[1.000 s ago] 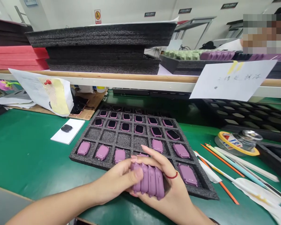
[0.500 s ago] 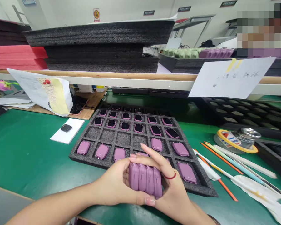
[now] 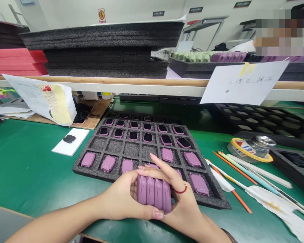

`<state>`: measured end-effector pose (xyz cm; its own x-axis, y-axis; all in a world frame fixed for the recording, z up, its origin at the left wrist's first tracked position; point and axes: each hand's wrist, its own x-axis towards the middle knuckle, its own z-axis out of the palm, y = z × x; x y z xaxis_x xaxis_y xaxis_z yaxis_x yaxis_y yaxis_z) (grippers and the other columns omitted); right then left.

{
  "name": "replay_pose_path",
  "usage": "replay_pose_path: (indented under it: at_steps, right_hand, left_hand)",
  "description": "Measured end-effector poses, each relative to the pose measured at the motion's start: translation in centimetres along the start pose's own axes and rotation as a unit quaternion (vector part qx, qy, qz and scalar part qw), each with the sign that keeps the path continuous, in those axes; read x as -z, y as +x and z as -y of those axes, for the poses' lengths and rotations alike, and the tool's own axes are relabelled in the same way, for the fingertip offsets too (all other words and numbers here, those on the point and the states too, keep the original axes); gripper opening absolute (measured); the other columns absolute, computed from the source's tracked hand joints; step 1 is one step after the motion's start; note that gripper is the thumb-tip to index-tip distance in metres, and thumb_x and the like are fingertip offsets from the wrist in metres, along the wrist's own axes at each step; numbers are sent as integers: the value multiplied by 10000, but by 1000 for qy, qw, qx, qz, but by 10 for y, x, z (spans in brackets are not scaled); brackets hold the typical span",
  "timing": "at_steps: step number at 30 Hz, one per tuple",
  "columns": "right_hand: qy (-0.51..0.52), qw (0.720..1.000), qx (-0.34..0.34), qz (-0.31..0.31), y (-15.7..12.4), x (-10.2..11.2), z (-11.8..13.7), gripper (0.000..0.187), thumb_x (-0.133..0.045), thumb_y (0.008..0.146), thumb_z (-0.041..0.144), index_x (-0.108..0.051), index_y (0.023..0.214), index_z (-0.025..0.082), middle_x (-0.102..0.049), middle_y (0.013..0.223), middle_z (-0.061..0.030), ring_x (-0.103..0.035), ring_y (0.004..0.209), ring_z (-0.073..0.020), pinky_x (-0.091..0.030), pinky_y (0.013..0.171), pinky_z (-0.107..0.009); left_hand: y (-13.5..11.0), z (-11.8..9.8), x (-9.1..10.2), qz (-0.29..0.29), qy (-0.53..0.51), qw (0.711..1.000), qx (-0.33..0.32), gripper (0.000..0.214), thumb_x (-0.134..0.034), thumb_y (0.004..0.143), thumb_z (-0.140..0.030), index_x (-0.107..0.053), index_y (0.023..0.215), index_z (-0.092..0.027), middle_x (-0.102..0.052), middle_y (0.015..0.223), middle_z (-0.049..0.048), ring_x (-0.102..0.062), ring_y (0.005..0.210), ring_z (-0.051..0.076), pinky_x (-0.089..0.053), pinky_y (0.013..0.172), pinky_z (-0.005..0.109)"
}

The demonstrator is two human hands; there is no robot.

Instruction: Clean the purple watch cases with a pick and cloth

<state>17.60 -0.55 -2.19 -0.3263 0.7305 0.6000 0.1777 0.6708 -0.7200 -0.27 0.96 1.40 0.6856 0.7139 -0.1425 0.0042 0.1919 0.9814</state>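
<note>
Several purple smartwatch cases [image 3: 154, 193] stand side by side in a row, clasped between both hands. My left hand [image 3: 121, 194] wraps their left side, its thumb running along the bottom. Around their right and top curls my right hand [image 3: 186, 204], with a red string ring on one finger. Just beyond lies a dark foam tray [image 3: 116, 146]. In its far rows are watches [image 3: 133, 135] with black screens up. Purple watch cases [image 3: 108, 163] lie back up in the near row and at the right. Part of the near row is hidden behind my hands.
A dark watch [image 3: 69, 138] rests on a white pad [image 3: 77, 137] at left. On the right are a tape roll [image 3: 245, 152], thin sticks [image 3: 240, 172] and white wipes [image 3: 276, 202]. A shelf [image 3: 131, 88] crosses above, bearing stacked black foam [image 3: 103, 38]. A person is beyond it.
The view has shifted slightly, so the scene sits a little further left. Both hands keep the same hold on the smartwatch cases.
</note>
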Motion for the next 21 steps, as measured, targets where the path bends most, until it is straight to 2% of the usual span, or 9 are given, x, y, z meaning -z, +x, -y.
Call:
replay_pose_path:
  at_steps: [9,14,16,18,21]
  right_hand:
    - [-39,999,26,2,2,1,4,841,-734,890,355,-265,1579,243,-724,1260,-82,-690,1186,-232,-558,1061,-368]
    - [-94,992,80,29,-1,1,1,738,-587,987,407,-209,1601,246,-722,1253,-96,-686,1184,-236,-564,1044,-402]
    - [-123,985,115,43,-3,-1,0,678,-526,1019,379,-213,1602,230,-683,1322,-115,-635,1258,-234,-503,1111,-422]
    - [-133,983,118,50,-4,-1,1,723,-588,987,388,-231,1595,227,-617,1408,-124,-539,1364,-254,-397,1194,-464]
    - [-49,998,24,32,-4,1,5,955,-702,836,607,-220,1593,279,-499,1516,-113,-454,1427,-287,-352,1217,-472]
  left_hand:
    - [0,3,3,0,8,1000,-8,507,-858,681,-204,-694,1160,-179,-713,1049,57,-681,964,236,-558,877,375]
    - [5,5,-1,18,-40,997,-56,431,-880,639,-151,-732,1044,-161,-730,1075,64,-676,1062,263,-522,961,370]
    - [5,6,-4,-10,-38,997,-69,431,-891,637,-154,-743,1042,-164,-750,1105,68,-675,1109,270,-508,1003,365]
    - [3,8,-6,-64,-1,996,-68,465,-899,626,-158,-744,1064,-163,-762,1118,75,-688,1098,271,-525,987,358]
    - [-2,8,-6,-134,87,984,-76,503,-917,602,-202,-744,1072,-161,-782,1083,81,-720,1025,274,-555,940,361]
